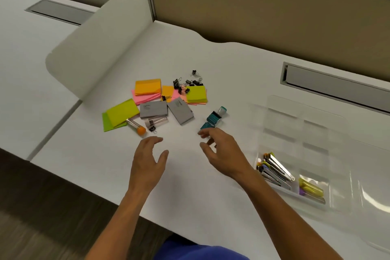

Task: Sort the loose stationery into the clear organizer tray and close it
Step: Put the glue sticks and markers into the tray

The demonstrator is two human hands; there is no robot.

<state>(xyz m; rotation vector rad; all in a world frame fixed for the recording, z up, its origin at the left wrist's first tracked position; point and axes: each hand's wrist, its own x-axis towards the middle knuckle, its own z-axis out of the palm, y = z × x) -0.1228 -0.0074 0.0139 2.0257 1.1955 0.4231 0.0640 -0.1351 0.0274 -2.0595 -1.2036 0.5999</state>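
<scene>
Teal boxes (211, 120) just beyond right hand's (221, 150) spread fingers (203, 133).

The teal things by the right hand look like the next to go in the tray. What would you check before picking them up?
1. Right hand free: ok, fingers loosely curled, holding nothing.
2. Left hand free: ok, open above the desk.
3. Teal items reachable: ok, just beyond the right fingertips, apart from the sticky notes.
4. Clear organizer tray open: ok, its compartments are exposed.
5. Room in the tray: ok, the far compartments look empty; metal clips fill a near one.
6. What the teal items are: cannot tell, too blurred.
</scene>
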